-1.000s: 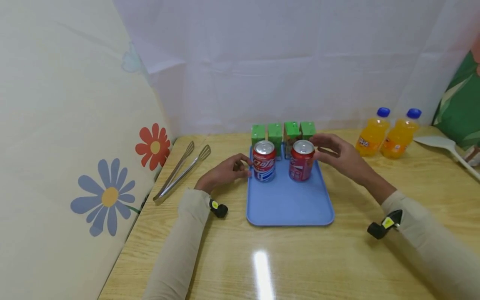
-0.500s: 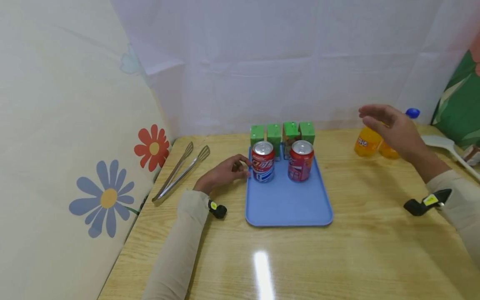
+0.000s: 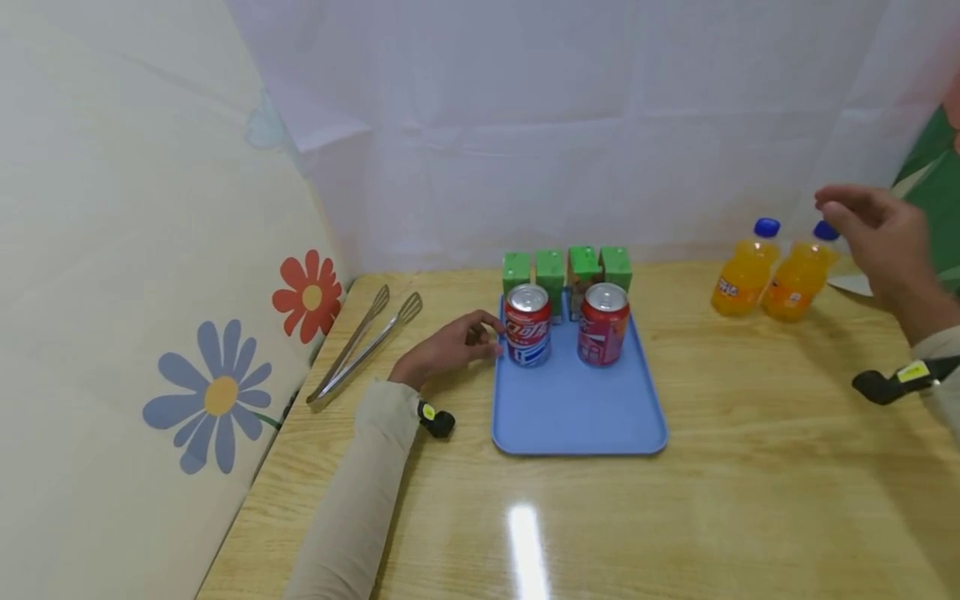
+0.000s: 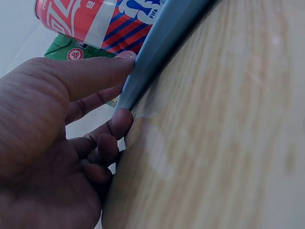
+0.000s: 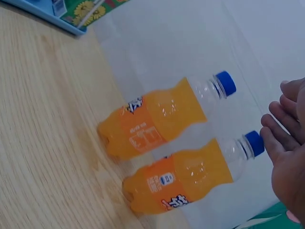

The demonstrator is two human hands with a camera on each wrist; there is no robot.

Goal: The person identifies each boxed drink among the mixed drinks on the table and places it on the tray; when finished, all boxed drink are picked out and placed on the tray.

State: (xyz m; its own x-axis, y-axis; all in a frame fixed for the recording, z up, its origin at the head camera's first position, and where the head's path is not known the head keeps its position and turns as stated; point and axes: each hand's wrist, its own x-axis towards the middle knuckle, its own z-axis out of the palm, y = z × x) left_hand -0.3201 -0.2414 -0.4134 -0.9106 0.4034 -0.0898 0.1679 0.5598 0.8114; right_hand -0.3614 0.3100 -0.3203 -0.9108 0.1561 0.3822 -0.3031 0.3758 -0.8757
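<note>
My left hand [image 3: 450,346] rests at the left edge of the blue tray [image 3: 577,412]; in the left wrist view its thumb [image 4: 102,71] and fingertips touch the tray's side wall. Just inside that edge stands a red and blue soda can [image 3: 528,329]. A red and pink soda can [image 3: 603,327] stands to its right on the tray. My right hand [image 3: 888,237] is raised at the far right, fingers loosely bent and holding nothing. It is beside the blue cap of the right orange soda bottle [image 3: 797,279]. Another orange soda bottle [image 3: 744,275] stands upright to its left.
Several green drink cartons [image 3: 550,271] stand in a row behind the cans at the tray's back. Metal tongs [image 3: 363,346] lie on the wooden table [image 3: 637,525] to the left. A white utensil [image 3: 851,284] is partly hidden behind my right hand. A white cloth hangs behind.
My right hand has moved away from the red and pink can, rightward past the left bottle to the right one. My left hand, the tray and the cans have stayed put.
</note>
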